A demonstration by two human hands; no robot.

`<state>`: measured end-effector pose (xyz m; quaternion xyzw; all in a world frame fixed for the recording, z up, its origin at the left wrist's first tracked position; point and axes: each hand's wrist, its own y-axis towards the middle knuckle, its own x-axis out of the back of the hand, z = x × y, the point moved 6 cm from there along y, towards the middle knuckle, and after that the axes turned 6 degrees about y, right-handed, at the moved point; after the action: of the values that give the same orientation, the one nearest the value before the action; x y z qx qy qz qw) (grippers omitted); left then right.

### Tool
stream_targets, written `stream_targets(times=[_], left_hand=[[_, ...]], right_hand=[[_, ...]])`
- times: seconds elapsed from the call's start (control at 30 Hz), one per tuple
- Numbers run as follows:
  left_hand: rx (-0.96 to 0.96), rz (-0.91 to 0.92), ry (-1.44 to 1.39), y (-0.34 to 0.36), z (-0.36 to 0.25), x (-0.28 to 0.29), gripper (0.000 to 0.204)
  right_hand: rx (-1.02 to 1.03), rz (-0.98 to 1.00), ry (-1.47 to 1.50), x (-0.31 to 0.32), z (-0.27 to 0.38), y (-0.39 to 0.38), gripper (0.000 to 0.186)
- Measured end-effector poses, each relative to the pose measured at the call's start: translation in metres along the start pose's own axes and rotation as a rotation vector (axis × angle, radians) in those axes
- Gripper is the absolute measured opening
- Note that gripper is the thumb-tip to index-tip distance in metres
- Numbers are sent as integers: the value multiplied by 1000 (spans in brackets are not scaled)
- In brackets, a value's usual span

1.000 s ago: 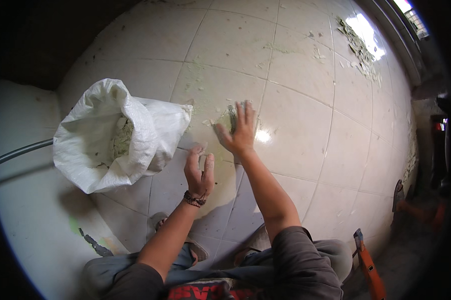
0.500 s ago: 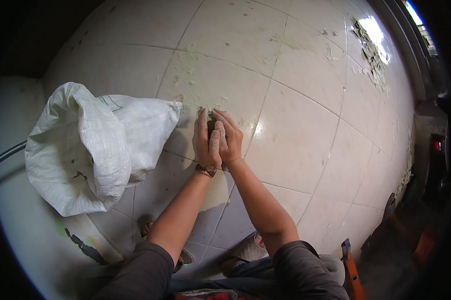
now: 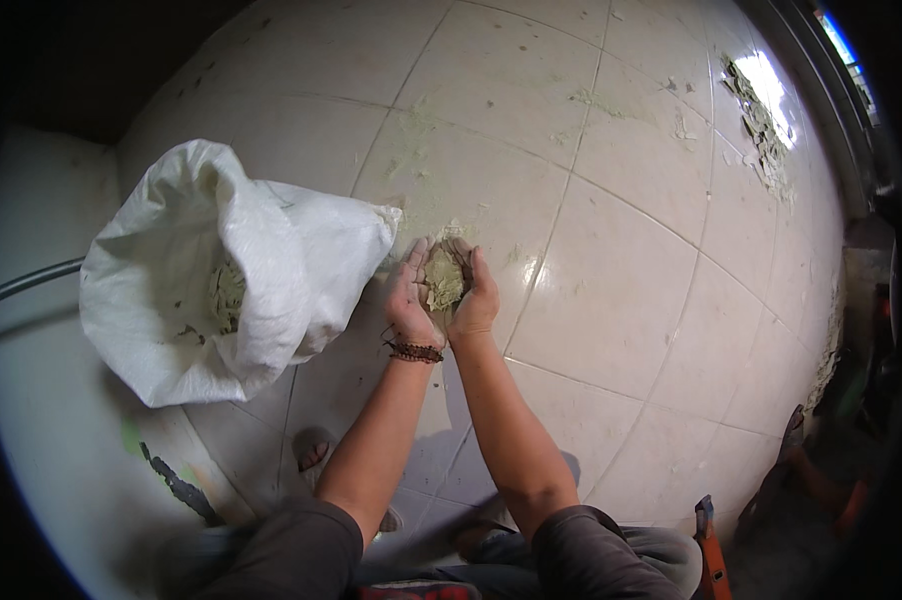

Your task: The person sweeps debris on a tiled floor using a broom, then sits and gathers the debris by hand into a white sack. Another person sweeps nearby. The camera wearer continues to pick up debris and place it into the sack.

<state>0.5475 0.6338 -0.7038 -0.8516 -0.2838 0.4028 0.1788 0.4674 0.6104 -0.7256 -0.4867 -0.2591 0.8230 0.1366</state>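
Note:
My left hand (image 3: 411, 295) and my right hand (image 3: 476, 285) are cupped side by side over the tiled floor, fingers curved around a small heap of pale green flakes (image 3: 444, 275). Just left of them a white woven sack (image 3: 306, 260) lies on its side with its rolled mouth gaping, and more flakes (image 3: 226, 295) show inside it. Pale powder coats my fingers. A few loose chips lie on the tiles beyond my fingertips.
A flake pile (image 3: 756, 130) lies at the upper right, and more debris (image 3: 826, 365) along the right edge. An orange tool (image 3: 711, 555) stands at lower right near dim, unclear items. A grey pipe (image 3: 26, 290) runs behind the sack along a pale left ledge (image 3: 46, 400).
My hands, earlier apart, came together and have now opened into a cup with flakes visible in it. My left hand has moved up from nearer my body.

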Motion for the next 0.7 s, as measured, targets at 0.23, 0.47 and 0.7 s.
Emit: stream_targets(times=[0.23, 0.47, 0.7], left_hand=[[-127, 139, -62, -60, -50, -39, 53], [-228, 249, -185, -126, -141, -123, 51], [-521, 136, -219, -170, -265, -126, 31]], right_hand=[[32, -21, 166, -46, 27, -58, 45], [175, 163, 120, -163, 83, -122, 40], [-69, 627, 98, -293, 45, -186, 34]])
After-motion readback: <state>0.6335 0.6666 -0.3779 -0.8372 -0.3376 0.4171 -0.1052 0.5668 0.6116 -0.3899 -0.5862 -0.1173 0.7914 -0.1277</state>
